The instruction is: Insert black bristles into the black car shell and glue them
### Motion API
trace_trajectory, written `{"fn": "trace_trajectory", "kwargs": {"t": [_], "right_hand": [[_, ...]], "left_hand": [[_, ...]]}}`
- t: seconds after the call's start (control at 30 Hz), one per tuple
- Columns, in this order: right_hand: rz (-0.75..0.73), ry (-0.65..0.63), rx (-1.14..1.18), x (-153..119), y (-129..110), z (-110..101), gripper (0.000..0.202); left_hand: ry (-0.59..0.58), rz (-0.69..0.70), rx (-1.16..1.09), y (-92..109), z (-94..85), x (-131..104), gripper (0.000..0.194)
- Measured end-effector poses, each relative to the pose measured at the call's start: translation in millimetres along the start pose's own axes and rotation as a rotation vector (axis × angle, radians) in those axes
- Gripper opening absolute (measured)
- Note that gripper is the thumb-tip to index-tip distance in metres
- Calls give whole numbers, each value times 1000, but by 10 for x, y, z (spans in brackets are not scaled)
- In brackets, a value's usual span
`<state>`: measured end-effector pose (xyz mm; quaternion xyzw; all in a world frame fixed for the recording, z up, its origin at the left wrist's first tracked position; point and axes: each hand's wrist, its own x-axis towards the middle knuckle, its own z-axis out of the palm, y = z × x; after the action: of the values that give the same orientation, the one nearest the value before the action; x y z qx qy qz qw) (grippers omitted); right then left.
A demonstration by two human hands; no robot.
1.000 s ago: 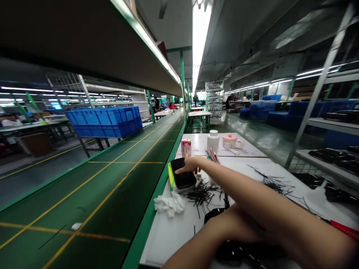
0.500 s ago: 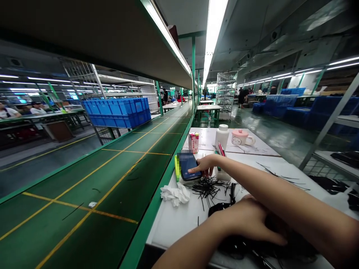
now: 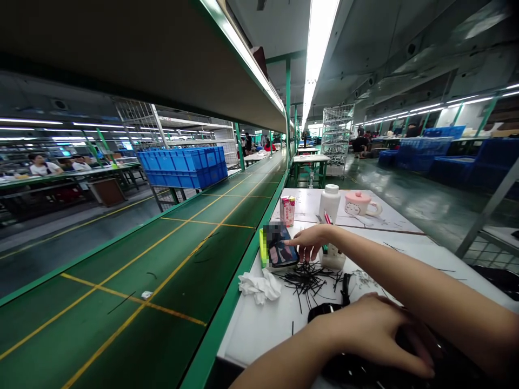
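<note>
My right hand [image 3: 314, 241] reaches across to a phone [image 3: 280, 249] propped up on the white table. Its index finger is stretched onto the screen, which shows a picture, partly blurred out; the other fingers hang loosely curled, holding nothing. Behind the phone shows a yellow-green edge [image 3: 263, 248]. Closer to me, my left hand [image 3: 377, 332] curves over a glossy black piece [image 3: 344, 370], thumb and fingers around it. Its kind cannot be made out, and my right forearm hides part of that grip. A pile of thin black strips [image 3: 308, 281] lies between the hands.
Crumpled white tissue [image 3: 259, 286] lies by the table's left edge. A pen holder [image 3: 333, 258], drink carton [image 3: 287, 210], white bottle [image 3: 330, 202] and pink-lidded mug [image 3: 360, 204] stand farther back. Along the left runs a green conveyor belt [image 3: 170, 259], with blue crates [image 3: 184, 166] beyond.
The phone screen has gone from a plain dark display to a picture. My right index finger is now extended on it. The view has shifted slightly left; my left hand stays on the black piece.
</note>
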<state>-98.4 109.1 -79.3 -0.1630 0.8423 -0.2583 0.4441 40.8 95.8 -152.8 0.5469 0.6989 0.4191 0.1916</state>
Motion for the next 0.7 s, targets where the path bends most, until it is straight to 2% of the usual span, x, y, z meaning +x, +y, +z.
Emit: {"fn": "trace_trajectory", "kwargs": {"t": [0.33, 0.7], "right_hand": [[11, 60, 42, 120, -7, 110, 39], [-6, 144, 16, 67, -13, 252, 33]], "left_hand": [[-38, 7, -12, -112, 31, 43, 22], [-17, 42, -43, -153, 50, 67, 21]]}}
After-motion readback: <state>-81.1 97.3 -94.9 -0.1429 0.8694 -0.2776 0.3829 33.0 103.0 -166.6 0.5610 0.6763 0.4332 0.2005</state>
